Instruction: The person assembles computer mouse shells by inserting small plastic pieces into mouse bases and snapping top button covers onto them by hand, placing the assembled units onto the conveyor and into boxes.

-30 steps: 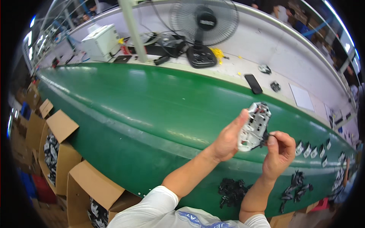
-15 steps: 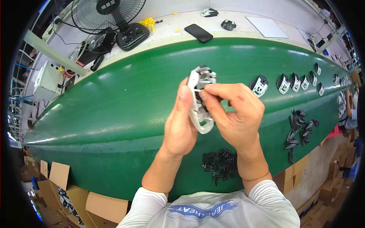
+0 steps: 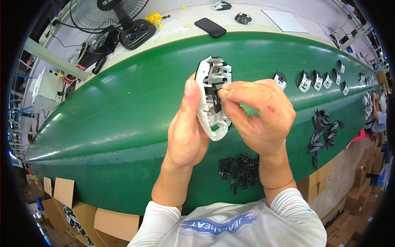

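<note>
My left hand [image 3: 187, 127] holds a white plastic mouse shell [image 3: 219, 122] upright above the green belt, its hollow, ribbed inner side showing. A black plastic clip piece [image 3: 217, 103] lies across the middle of the shell. Thumb and forefinger of my right hand [image 3: 261, 109] are pinched at that clip's right edge; the fingertips cover part of it. Below my hands, a pile of similar black clip pieces [image 3: 238, 169] rests on the belt near my body.
Several white-and-black mouse shells [image 3: 304, 82] stand on the green belt [image 3: 123, 107] at the right, with curved dark side pieces [image 3: 319, 131] nearer. Behind are a phone [image 3: 210, 27], a fan [image 3: 138, 35] and a white sheet [image 3: 285, 21]. Cardboard boxes [image 3: 115, 224] stand lower left. Another person [image 3: 379, 117] is far right.
The shell has turned so that its inside faces me more openly, and the black clip shows more fully. My left thumb lies farther left, along the shell's edge. The view has shifted slightly.
</note>
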A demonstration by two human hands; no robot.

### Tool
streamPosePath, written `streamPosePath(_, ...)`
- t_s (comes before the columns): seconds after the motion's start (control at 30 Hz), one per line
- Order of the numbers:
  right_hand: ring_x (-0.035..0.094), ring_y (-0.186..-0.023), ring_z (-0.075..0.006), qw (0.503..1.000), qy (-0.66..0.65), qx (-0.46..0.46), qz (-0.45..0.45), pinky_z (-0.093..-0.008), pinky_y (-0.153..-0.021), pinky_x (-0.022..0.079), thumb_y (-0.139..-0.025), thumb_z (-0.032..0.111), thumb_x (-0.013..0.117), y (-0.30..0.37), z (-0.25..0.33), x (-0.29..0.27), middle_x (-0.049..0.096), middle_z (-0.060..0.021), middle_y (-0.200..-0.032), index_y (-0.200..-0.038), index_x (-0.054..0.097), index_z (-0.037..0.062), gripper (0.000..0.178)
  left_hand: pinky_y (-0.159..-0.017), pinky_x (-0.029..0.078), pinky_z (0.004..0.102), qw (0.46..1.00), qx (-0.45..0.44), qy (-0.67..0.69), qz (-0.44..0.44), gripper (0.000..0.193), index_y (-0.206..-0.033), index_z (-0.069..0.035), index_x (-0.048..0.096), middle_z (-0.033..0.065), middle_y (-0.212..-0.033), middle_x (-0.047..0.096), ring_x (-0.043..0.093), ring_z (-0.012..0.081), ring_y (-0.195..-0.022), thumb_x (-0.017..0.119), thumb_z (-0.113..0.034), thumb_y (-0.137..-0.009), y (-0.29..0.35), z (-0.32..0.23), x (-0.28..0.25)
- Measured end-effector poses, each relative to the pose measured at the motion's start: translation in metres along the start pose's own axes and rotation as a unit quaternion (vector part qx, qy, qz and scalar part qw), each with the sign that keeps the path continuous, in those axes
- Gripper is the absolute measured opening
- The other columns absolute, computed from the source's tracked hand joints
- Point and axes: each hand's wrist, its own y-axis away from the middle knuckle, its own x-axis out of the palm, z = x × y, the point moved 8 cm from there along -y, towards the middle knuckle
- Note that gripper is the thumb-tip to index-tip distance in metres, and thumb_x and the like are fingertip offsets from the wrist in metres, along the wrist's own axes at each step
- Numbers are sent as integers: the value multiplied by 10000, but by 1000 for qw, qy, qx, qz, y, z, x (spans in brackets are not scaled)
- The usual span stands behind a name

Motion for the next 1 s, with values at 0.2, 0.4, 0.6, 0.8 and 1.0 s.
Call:
streamPosePath(0.2, 689, -710, -206, 993, -75, 89, -5, -317, -657, 548, -676, -80, 857, 4, -12, 4, 766, -50, -877, -922, 716, 78, 325, -1029, 488, 346, 999, -23, 27, 19, 583, -1541, -44, 422, 66, -1345, 602, 591, 147, -1208, 294, -464, -1159, -1, -1, 3)
streamPosePath(0.4, 714, -737, -198, 998, 18, 7, 57, -309, -648, 546, -708, -63, 871, -4, 5, 0, 779, -60, -860, -881, 679, 86, 299, -995, 456, 310, 985, 15, -173, -16, 643, -1553, 14, 382, 69, -1264, 611, 573, 152, -1137, 348, -481, -1143, -4, -3, 1)
streamPosePath(0.6, 689, -713, -226, 998, 11, 27, 63, -318, -633, 544, -687, -55, 876, -4, 3, -4, 763, -43, -843, -866, 664, 97, 317, -987, 453, 301, 990, 4, -143, -6, 670, -1548, 51, 359, 83, -1220, 626, 573, 156, -1109, 369, -473, -1131, -3, 0, 7)
streamPosePath(0.8, 672, -736, -238, 997, 33, 14, 73, -337, -688, 560, -719, -5, 814, -5, 11, -8, 700, -21, -854, -902, 674, 86, 249, -1119, 391, 342, 979, 32, -203, 10, 639, -1538, 55, 377, 135, -1370, 578, 545, 207, -1264, 356, -437, -1130, -2, 3, 11)
streamPosePath(1.0, 702, -764, -231, 999, -35, 1, -1, -348, -700, 563, -702, -21, 828, -1, 8, -4, 738, -25, -891, -946, 708, 77, 289, -1103, 456, 380, 1000, 11, -3, 21, 608, -1547, -22, 402, 116, -1373, 606, 587, 203, -1267, 308, -472, -1149, 3, 2, 3)
